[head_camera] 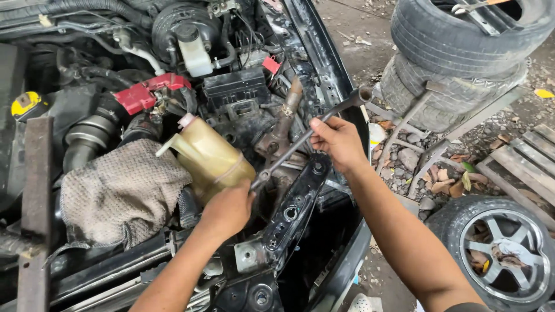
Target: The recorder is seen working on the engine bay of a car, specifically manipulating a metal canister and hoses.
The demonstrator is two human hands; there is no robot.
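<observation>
I look down into an open car engine bay. My right hand grips the shaft of a long metal socket wrench that runs diagonally from upper right to lower left. My left hand closes around the wrench's lower end, just below a yellowish plastic reservoir tank. A black metal bracket with bolt holes lies under the wrench. The wrench's far socket end sticks out over the fender edge.
A brownish cloth covers parts at the left. A red battery terminal cover sits behind it. Stacked tyres stand on a metal frame at upper right, and a wheel with an alloy rim lies on gravel at lower right.
</observation>
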